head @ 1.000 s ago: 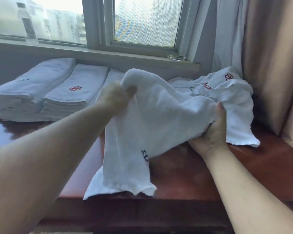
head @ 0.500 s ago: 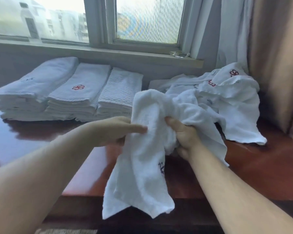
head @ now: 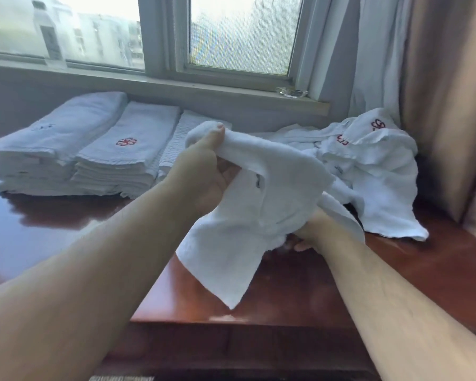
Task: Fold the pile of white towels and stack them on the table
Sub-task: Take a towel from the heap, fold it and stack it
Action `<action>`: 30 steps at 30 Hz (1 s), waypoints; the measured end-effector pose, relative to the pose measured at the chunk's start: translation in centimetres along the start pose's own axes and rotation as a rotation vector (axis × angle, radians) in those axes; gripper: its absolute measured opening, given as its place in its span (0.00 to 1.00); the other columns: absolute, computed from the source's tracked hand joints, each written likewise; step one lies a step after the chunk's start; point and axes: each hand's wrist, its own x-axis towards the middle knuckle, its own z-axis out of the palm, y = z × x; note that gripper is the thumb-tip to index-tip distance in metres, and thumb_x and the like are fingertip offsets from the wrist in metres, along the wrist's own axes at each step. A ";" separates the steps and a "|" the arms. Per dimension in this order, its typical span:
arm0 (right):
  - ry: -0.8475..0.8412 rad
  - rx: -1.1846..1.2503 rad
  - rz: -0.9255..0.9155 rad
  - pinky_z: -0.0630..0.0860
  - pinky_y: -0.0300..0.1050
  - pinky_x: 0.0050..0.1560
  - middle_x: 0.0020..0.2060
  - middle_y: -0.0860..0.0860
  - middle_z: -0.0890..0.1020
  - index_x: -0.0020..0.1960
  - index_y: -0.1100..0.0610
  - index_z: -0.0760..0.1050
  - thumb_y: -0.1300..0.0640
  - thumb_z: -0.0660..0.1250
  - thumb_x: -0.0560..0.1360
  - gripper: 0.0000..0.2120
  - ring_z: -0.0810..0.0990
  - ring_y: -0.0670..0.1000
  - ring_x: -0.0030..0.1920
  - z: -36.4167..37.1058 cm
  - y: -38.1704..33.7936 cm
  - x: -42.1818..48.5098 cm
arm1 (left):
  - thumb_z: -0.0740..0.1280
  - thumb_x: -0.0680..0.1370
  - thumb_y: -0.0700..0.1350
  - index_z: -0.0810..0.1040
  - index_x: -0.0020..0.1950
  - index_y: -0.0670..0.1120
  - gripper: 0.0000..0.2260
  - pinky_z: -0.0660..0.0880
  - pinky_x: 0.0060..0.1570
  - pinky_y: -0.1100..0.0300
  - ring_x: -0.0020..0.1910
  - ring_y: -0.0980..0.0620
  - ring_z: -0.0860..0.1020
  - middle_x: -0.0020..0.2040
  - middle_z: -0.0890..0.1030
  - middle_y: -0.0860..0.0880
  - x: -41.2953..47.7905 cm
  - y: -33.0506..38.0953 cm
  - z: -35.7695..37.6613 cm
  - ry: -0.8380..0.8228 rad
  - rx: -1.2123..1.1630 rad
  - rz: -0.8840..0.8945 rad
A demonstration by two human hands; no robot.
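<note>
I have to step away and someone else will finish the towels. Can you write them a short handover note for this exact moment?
Left hand: raised, gripping the top edge of a loose white terry towel.
Right hand: lower, gripping the same towel, which hangs unfolded above the reddish-brown wooden table.
Done: three stacks of folded white towels sit in a row at the table's back left.
Left: fold and stack the held towel, then the crumpled pile of white towels at the back right.

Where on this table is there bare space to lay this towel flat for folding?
Bare table lies in front of the folded stacks, reaching the near edge, under the held towel. The back is crowded: stacks on the left, unfolded pile on the right by the curtain.
</note>
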 end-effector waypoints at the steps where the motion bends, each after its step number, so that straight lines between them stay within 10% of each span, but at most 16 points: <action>1: 0.091 -0.038 -0.003 0.71 0.38 0.25 0.24 0.51 0.79 0.36 0.57 0.72 0.65 0.63 0.78 0.12 0.78 0.51 0.25 -0.7 -0.2 0.0 | 0.67 0.82 0.45 0.76 0.56 0.39 0.10 0.83 0.42 0.56 0.43 0.48 0.86 0.46 0.85 0.40 0.3 -0.1 0.0 0.069 -0.002 0.002; 4: 0.537 -0.009 -0.192 0.74 0.49 0.38 0.31 0.55 0.79 0.44 0.50 0.80 0.54 0.60 0.78 0.11 0.79 0.56 0.35 -2.0 0.6 -0.5 | 0.70 0.80 0.44 0.76 0.55 0.39 0.09 0.83 0.38 0.56 0.37 0.49 0.86 0.44 0.85 0.42 0.6 -0.5 -0.2 0.145 0.001 -0.017; 6: 0.646 0.512 -0.402 0.75 0.49 0.43 0.31 0.47 0.80 0.37 0.46 0.78 0.33 0.56 0.75 0.21 0.80 0.47 0.37 -1.2 1.2 -1.5 | 0.70 0.80 0.44 0.77 0.53 0.40 0.08 0.82 0.34 0.58 0.34 0.50 0.85 0.37 0.86 0.44 0.6 -0.8 -0.1 0.165 -0.009 -0.026; 9: 0.288 0.513 -0.553 0.73 0.30 0.57 0.52 0.30 0.81 0.64 0.42 0.75 0.22 0.62 0.67 0.34 0.77 0.29 0.56 0.3 1.6 -2.3 | 0.71 0.80 0.45 0.77 0.54 0.38 0.11 0.83 0.36 0.56 0.36 0.49 0.86 0.35 0.85 0.44 0.7 -1.1 0.3 0.134 0.042 -0.040; 14: 0.276 0.596 -0.467 0.79 0.60 0.54 0.48 0.59 0.85 0.50 0.59 0.81 0.43 0.71 0.76 0.18 0.82 0.53 0.47 0.9 1.4 -0.8 | 0.63 0.82 0.51 0.80 0.58 0.40 0.15 0.84 0.46 0.50 0.48 0.44 0.86 0.54 0.85 0.41 0.3 -1.1 -0.1 -0.110 0.572 -0.051; 19: -0.159 1.124 -0.388 0.72 0.58 0.70 0.66 0.62 0.79 0.70 0.62 0.75 0.46 0.57 0.84 0.24 0.77 0.60 0.68 -1.1 1.9 -0.8 | 0.66 0.78 0.41 0.78 0.49 0.51 0.05 0.73 0.37 0.62 0.40 0.52 0.81 0.47 0.82 0.47 0.6 -1.3 -2.2 -0.110 1.236 0.344; 24: -0.156 1.088 -0.320 0.81 0.39 0.36 0.38 0.50 0.87 0.49 0.58 0.85 0.48 0.54 0.85 0.24 0.86 0.47 0.38 -3.2 1.8 -2.0 | 0.79 0.69 0.55 0.63 0.73 0.61 0.37 0.68 0.61 0.59 0.59 0.56 0.69 0.66 0.64 0.56 2.6 -3.4 -3.5 -0.290 1.498 0.409; 28: 0.214 0.868 -0.262 0.74 0.30 0.26 0.29 0.43 0.82 0.46 0.53 0.77 0.52 0.61 0.84 0.11 0.79 0.37 0.25 -6.0 2.2 -0.9 | 0.73 0.73 0.60 0.79 0.47 0.59 0.08 0.59 0.68 0.55 0.66 0.57 0.60 0.66 0.68 0.59 3.7 -5.7 -3.7 -0.516 1.834 0.431; 30: 0.294 0.821 -0.178 0.72 0.31 0.29 0.36 0.48 0.78 0.56 0.59 0.80 0.56 0.61 0.84 0.11 0.77 0.41 0.28 -6.8 3.5 0.1 | 0.68 0.77 0.54 0.80 0.43 0.49 0.10 0.63 0.63 0.58 0.66 0.51 0.67 0.57 0.77 0.56 3.9 -7.3 -3.7 -0.481 1.849 0.441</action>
